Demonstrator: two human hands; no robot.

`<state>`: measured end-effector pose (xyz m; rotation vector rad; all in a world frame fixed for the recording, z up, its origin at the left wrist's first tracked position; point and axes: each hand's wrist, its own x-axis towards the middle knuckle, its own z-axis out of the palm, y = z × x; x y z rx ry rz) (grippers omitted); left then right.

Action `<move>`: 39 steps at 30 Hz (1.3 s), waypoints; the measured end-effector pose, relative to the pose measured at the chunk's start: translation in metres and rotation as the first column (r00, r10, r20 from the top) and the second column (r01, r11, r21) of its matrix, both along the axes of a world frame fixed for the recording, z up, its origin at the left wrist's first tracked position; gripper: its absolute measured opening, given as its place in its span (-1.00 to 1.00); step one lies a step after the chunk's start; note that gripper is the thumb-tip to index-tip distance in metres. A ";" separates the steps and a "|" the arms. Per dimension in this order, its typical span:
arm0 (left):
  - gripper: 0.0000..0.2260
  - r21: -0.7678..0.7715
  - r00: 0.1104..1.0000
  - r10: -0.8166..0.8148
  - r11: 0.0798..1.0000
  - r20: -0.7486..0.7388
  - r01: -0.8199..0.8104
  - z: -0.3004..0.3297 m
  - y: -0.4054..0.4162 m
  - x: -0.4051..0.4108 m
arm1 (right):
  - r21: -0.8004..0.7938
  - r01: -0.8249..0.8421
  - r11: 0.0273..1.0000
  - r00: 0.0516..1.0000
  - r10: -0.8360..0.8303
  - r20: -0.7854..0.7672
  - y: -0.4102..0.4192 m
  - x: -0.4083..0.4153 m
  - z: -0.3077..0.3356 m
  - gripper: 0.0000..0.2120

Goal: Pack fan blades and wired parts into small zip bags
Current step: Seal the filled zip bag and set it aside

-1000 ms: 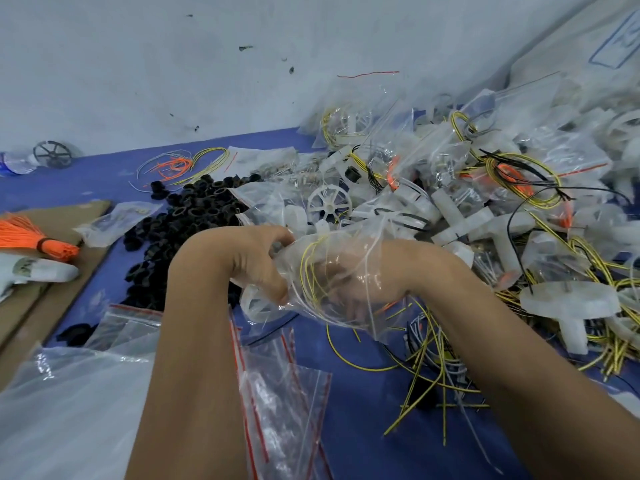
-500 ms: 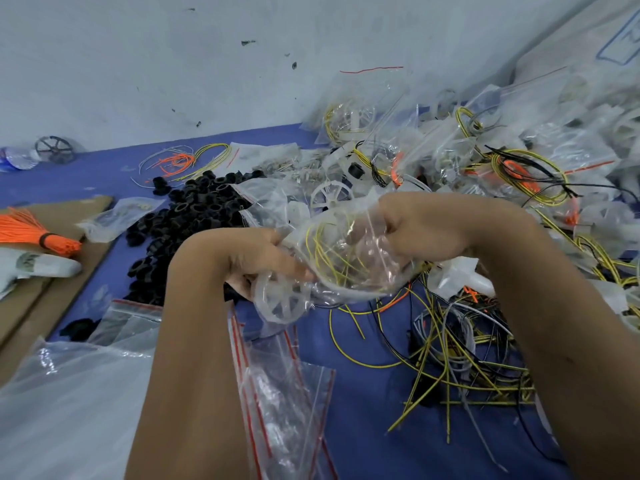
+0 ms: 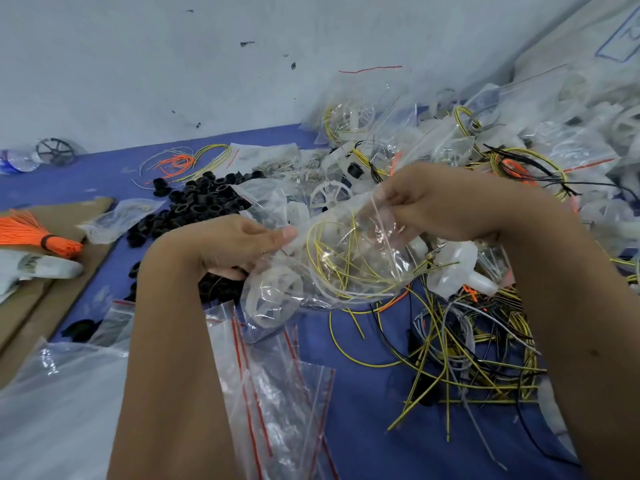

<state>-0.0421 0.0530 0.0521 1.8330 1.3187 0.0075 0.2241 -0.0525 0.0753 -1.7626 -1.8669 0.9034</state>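
Left hand (image 3: 239, 245) and right hand (image 3: 440, 206) pinch a filled zip bag (image 3: 332, 268).

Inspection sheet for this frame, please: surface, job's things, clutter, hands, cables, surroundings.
Surface: blue table cover.
Job's things: clear zip bag with a white fan wheel and yellow wires inside; empty red-striped zip bags.
Clutter: black plastic rings, orange tassel bundle, brown cardboard.
Hands: left hand and right hand pinch the bag.
Cables: loose yellow, black and grey wires.
Surroundings: scuffed white wall.
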 end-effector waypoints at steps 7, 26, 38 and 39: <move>-0.82 0.530 0.945 0.303 0.784 0.127 -0.322 -0.013 0.023 0.000 | 0.407 0.395 0.823 0.918 -0.371 -0.140 0.000 0.000 0.010 -0.79; -0.80 0.395 0.945 0.323 0.863 0.048 -0.315 -0.020 0.020 0.006 | 0.531 0.178 0.829 0.984 -0.155 -0.088 0.013 -0.068 -0.005 -0.85; -0.81 -0.027 0.582 0.188 0.962 0.791 -0.273 0.032 -0.039 0.091 | 0.452 0.184 0.873 0.946 -0.032 -0.324 -0.001 -0.013 0.010 -0.70; -0.81 -0.073 0.554 0.214 0.961 0.805 -0.265 0.030 -0.042 0.096 | 0.467 0.206 0.860 0.942 -0.045 -0.333 -0.001 -0.009 0.010 -0.74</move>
